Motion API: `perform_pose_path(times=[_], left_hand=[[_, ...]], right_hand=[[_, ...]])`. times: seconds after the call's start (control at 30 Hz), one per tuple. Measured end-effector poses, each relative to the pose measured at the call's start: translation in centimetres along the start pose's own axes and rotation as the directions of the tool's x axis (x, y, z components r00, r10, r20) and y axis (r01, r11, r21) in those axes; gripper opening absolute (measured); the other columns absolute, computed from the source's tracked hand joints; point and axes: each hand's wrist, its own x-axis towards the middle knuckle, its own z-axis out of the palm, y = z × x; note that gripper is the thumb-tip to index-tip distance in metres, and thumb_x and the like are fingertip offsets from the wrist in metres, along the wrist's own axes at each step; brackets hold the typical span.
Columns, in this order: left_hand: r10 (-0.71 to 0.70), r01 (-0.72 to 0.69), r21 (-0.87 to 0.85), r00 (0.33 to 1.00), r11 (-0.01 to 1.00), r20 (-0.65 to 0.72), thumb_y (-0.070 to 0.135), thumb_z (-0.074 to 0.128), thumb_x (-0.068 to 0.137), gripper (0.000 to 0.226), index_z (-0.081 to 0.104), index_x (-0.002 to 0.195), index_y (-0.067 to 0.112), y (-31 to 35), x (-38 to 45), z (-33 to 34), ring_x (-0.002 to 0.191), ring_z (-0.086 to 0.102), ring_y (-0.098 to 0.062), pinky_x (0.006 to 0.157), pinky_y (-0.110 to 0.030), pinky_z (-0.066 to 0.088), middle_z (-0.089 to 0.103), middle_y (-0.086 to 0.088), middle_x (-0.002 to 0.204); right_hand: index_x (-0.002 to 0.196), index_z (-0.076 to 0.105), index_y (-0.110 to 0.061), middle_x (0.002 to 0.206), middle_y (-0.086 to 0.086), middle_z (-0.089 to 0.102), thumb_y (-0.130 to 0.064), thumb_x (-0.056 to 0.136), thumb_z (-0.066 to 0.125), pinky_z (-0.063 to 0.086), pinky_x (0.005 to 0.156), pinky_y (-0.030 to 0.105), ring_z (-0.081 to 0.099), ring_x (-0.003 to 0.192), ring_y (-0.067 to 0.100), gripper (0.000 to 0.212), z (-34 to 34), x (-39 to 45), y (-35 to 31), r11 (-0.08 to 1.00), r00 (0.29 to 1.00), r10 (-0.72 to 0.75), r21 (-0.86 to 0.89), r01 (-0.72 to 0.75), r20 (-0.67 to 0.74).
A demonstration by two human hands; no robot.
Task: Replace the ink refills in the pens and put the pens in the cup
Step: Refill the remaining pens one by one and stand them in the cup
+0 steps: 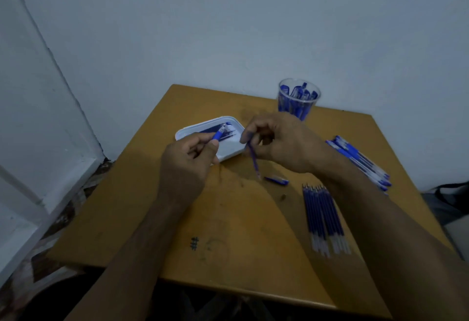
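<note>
Wood-look tabletop, yellowish-brown and square-cornered, is seen scuffed with dark smudges and a little pen doodle near the front edge. A shallow white plastic tray with rounded corners is set toward the far left, and some dark blue bits are seen lying in it, too blurry to be named for sure. A clear plastic cup is parked at the far edge by the pale wall, already stuffed with blue pens. A row of thin blue refills with see-through ends is laid out on the right, side by side, and a heap of blue-and-clear pens is piled further right, partly hidden by the right forearm.

The left hand is held over the tray's near edge, fingers curled, and a short blue pen piece is pinched between thumb and fingertips, pointing up and away. The right hand is raised just beside it, fingers curled in, and a thin blue refill is gripped at its top end, hanging down with the tip almost at the table. A small blue pen part is left lying on the table just beside that tip.
</note>
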Motion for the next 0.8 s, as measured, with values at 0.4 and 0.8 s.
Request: perform_pose_path(times=[0.4, 0.8], left_hand=[[0.034, -0.035, -0.004, 0.947, 0.999, 0.32, 0.016, 0.065, 0.098, 0.02, 0.073, 0.116, 0.02, 1.0, -3.1, 6.3, 0.061, 0.061, -0.004, 0.058, -0.016, 0.048, 0.071, -0.004, 0.073], [0.033, -0.026, -0.023, 0.924, 0.999, 0.38, 0.017, 0.066, 0.097, 0.019, 0.072, 0.111, 0.028, 0.9, -4.5, 8.0, 0.065, 0.066, -0.004, 0.057, -0.014, 0.049, 0.072, 0.003, 0.077]], right_hand=[[0.094, 0.072, -0.005, 0.086, 0.012, 0.074, -0.016, 0.099, 0.065, 0.055, 0.048, 0.034, 0.067, 0.07, 0.025, 0.014, 1.2, -7.3, 4.8, 0.806, 0.855, 0.351, 0.588, -0.069, -0.381], [0.1, 0.059, -0.006, 0.087, 0.014, 0.077, -0.018, 0.103, 0.056, 0.06, 0.052, 0.035, 0.076, 0.075, 0.029, 0.013, 1.4, -9.2, 4.8, 0.638, 0.837, 0.446, 0.769, -0.048, -0.318]])
